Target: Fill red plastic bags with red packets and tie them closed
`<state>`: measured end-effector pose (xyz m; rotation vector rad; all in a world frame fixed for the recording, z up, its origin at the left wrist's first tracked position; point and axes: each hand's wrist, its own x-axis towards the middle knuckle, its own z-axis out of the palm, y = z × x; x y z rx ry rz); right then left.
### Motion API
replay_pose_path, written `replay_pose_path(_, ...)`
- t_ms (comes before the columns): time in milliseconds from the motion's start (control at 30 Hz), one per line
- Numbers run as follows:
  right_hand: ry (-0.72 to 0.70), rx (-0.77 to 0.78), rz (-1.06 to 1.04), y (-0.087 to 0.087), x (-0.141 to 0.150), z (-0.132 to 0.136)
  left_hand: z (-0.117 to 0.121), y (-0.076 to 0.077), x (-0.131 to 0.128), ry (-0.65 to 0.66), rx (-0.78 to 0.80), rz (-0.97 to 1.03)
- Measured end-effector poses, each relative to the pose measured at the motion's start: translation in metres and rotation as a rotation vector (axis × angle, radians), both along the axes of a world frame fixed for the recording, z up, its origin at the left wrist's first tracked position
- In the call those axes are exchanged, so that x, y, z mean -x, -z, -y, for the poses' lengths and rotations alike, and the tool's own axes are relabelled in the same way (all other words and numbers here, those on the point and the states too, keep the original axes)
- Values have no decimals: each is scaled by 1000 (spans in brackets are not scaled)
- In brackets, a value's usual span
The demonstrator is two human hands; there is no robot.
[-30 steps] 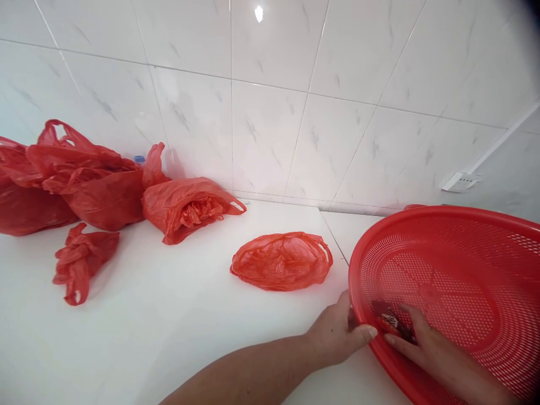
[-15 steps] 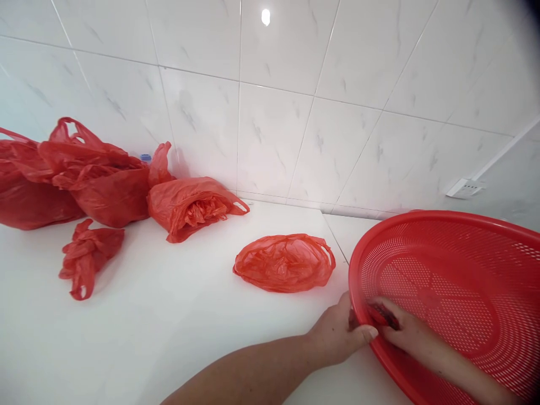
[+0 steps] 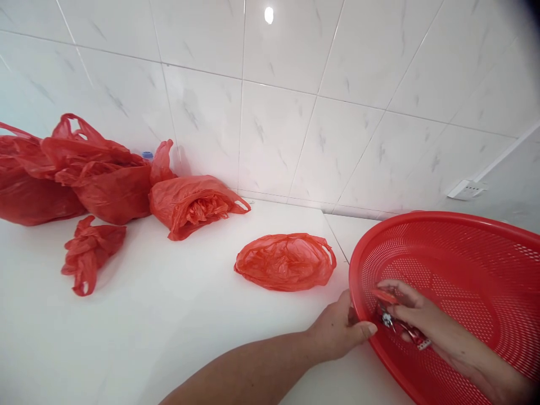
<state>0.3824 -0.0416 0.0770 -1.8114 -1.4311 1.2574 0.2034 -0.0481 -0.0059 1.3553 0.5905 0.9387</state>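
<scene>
A large red plastic basket (image 3: 447,304) with perforated sides stands at the right, tilted towards me. My left hand (image 3: 340,332) is closed on its near left rim, thumb over the edge. Inside the basket my right hand (image 3: 411,312) is closed around several small red and silver wrapped packets (image 3: 394,323); what they contain I cannot make out. An open red plastic bag (image 3: 284,263) sits on the white table, left of the basket and beyond my left hand.
A rolled red bag (image 3: 198,205), a small knotted red bag (image 3: 93,250) and larger filled red bags (image 3: 113,191) stand along the left. A blue cap (image 3: 147,155) shows behind them. White tiled wall (image 3: 278,135) bounds the table (image 3: 147,315); a socket (image 3: 467,190) is at the right.
My right hand has lifted slightly and turned inside the basket, so the red and silver packets in its fingers now show. My left hand stays on the rim.
</scene>
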Motion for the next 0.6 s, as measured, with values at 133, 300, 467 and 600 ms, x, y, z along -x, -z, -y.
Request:
replay_pose_path(133,110,-75,-82,-19,12,-9,0,-1,1,11,14,12)
replay_pose_path(300,228,-230,-114,-33,26,-17,-2,1,0,22,24,27)
replay_pose_path(467,171,-348,-232,-53,56,-15,-5,3,-3,40,39,37)
replay_pose_path(600,52,-280,-279,-54,93,-23,-6,4,-2,49,32,6)
